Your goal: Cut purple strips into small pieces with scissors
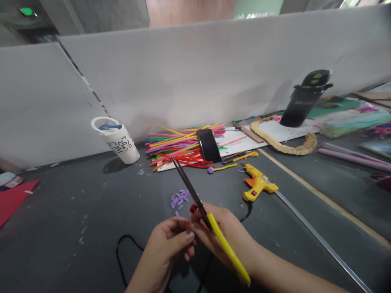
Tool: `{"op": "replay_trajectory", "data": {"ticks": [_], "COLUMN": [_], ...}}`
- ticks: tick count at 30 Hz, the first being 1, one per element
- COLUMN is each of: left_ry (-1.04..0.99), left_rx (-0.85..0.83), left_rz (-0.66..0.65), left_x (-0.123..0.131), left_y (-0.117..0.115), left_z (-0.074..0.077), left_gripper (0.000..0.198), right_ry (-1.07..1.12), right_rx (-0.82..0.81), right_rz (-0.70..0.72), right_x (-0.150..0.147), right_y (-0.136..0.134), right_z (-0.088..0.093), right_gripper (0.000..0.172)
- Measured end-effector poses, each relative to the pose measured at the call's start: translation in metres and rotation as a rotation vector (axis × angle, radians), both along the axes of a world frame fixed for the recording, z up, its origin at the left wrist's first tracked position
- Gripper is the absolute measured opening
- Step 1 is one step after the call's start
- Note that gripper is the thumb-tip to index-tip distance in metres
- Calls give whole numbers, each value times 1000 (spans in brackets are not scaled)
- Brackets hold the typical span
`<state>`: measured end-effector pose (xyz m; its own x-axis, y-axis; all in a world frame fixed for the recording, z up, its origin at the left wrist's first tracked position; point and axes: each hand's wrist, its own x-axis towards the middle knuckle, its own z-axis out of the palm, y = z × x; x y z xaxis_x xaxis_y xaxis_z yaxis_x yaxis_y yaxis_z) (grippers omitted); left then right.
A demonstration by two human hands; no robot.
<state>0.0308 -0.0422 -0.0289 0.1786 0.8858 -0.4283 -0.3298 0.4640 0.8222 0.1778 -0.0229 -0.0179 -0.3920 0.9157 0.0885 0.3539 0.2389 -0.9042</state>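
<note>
- Scissors (207,217) sit low in the middle of the head view, above the bench (76,211), with the yellow handle toward the lower right. The closed blades slant up and left toward the pile of coloured sticks (180,146).
- The right hand (235,234) has its fingers curled round the handle.
- The left hand (168,244) has thumb and forefinger pressed together just beside the red pivot. Whatever they pinch is too small to make out.
- Purple bits (180,199) lie on the bench just beyond the hands.
- For a clean snip, I would hold the piece close to the pivot, keep the left fingertips off the blade line, and work over those bits.
- The glue gun (258,185) lies near on the right, its cable (120,252) looping under the wrists where it could snag.
- A phone (208,145) rests on the sticks and a cup (117,140) stands farther left.
- Bare bench at the left gives the most open room. The white wall (183,73) closes off the far edge.
</note>
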Motion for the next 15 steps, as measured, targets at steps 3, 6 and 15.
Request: {"op": "replay_trajectory", "data": {"ticks": [3,6,15], "left_ry": [-1,37,-39], "left_rx": [23,87,181], "left_rz": [-32,-24,186], "left_x": [-2,-6,-3], "left_y": [2,9,18], "left_z": [6,21,30], "left_gripper": [12,13,8], "right_ry": [17,54,542], "right_rx": [-48,-60,-559], "right_rz": [-6,19,339], "right_x": [0,3,13], "right_y": [6,15,23], "right_z": [4,17,12], "right_gripper": [10,15,65]}}
